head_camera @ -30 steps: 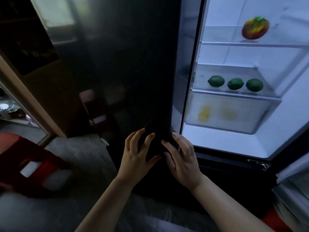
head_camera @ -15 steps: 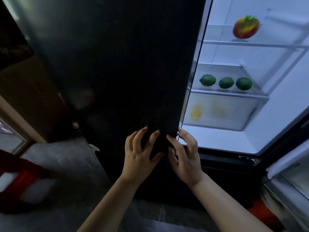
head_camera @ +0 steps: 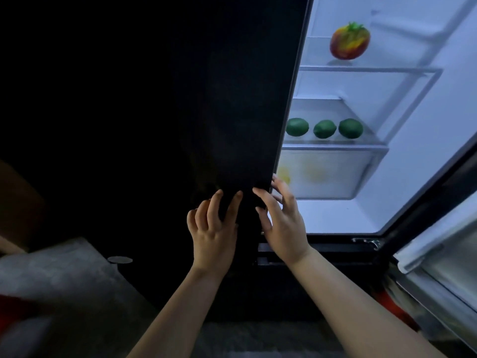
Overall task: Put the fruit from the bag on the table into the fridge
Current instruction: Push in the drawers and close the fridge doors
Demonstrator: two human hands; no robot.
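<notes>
Both hands are on the black fridge door [head_camera: 196, 104], low down near its free edge. The left hand [head_camera: 214, 228] lies flat against the dark front face with its fingers spread, its grip released, pressing rather than holding. The right hand [head_camera: 284, 223] sits just beside it at the door's edge; its fingers [head_camera: 280, 183] curl round the edge toward the lit interior while the thumb stays on the front face, so that grip is clasping the door edge loosely.

Past the door edge the fridge [head_camera: 426, 156] stands open and brightly lit. On the upper glass shelf [head_camera: 369, 69] rests a single red-and-yellow fruit with a green leafy top [head_camera: 349, 42]. On the shelf below [head_camera: 335, 147], three green limes [head_camera: 324, 128] sit in a row, close but apart; the leftmost is partly cut off by the door. Beneath them is a frosted crisper drawer [head_camera: 327, 171] with yellow shapes showing faintly through its front; I cannot tell what they are.

At the lower right, the inner side of a second door [head_camera: 438, 257] hangs open. The floor [head_camera: 64, 280] at the left is grey and dim.
</notes>
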